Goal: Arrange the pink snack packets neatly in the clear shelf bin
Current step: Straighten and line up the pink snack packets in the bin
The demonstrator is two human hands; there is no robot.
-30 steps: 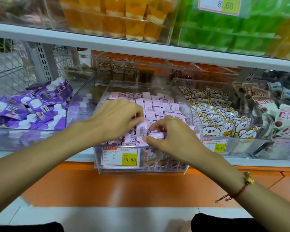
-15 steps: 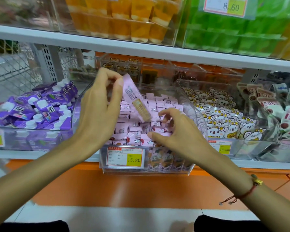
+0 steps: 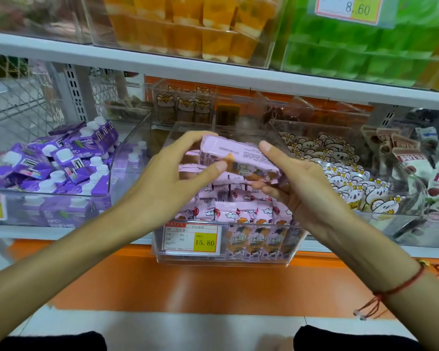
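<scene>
A clear shelf bin (image 3: 293,240) in the middle of the shelf holds several pink snack packets (image 3: 235,198), standing in rows with cartoon prints. Above the bin, a small stack of pink packets (image 3: 238,157) lies flat between both hands. My left hand (image 3: 173,173) pinches its left end with thumb and fingers. My right hand (image 3: 297,183) holds its right end, thumb on top and fingers underneath. A price tag reading 15.80 (image 3: 190,238) is fixed to the bin's front.
A bin of purple drink cartons (image 3: 58,163) stands to the left. To the right a bin of white cartoon packets (image 3: 340,178) sits beside more pouches (image 3: 421,173). Orange cups (image 3: 188,24) and green packs (image 3: 352,54) fill the shelf above.
My left hand lifted a pink packet out of the bin. My right hand came up from the bin to meet it, and both now hold a stack of packets flat above the bin.
</scene>
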